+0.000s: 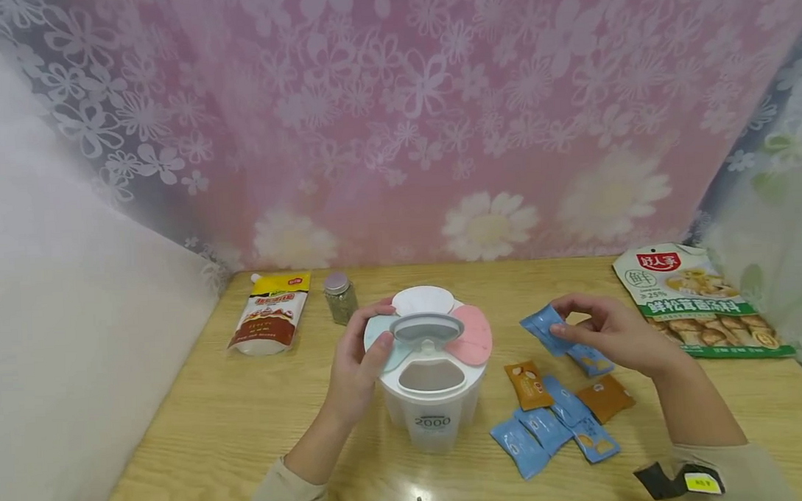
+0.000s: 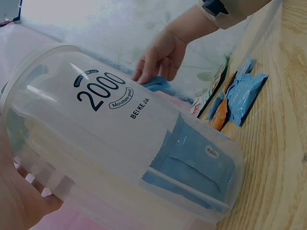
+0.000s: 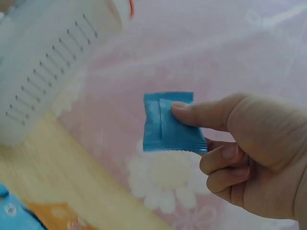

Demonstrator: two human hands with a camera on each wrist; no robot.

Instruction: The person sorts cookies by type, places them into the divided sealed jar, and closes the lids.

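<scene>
Left hand (image 1: 353, 364) grips the flap-top storage canister (image 1: 433, 420), blue packet (image 2: 196, 160) already inside; right hand (image 1: 612, 331) pinches another blue packet (image 3: 158, 132); blue and orange packets (image 1: 529, 387) remain outside.

A pink floral backdrop (image 1: 385, 177) fills the upper frame, a whitish side panel (image 1: 51, 307) the left; below, a wood-grain tabletop (image 1: 221, 404) reflects light.

on the pale wood-grain desk (image 1: 248, 433) stands a lidded container (image 1: 433, 420), with a small jar (image 1: 341, 300) to its left and slightly behind, a yellow-topped pouch (image 1: 271, 315) farther left, loose blue packets (image 1: 522, 448) and orange packets (image 1: 529, 386) near its right side, and a green-and-white bag (image 1: 708, 302) well to its right.
</scene>
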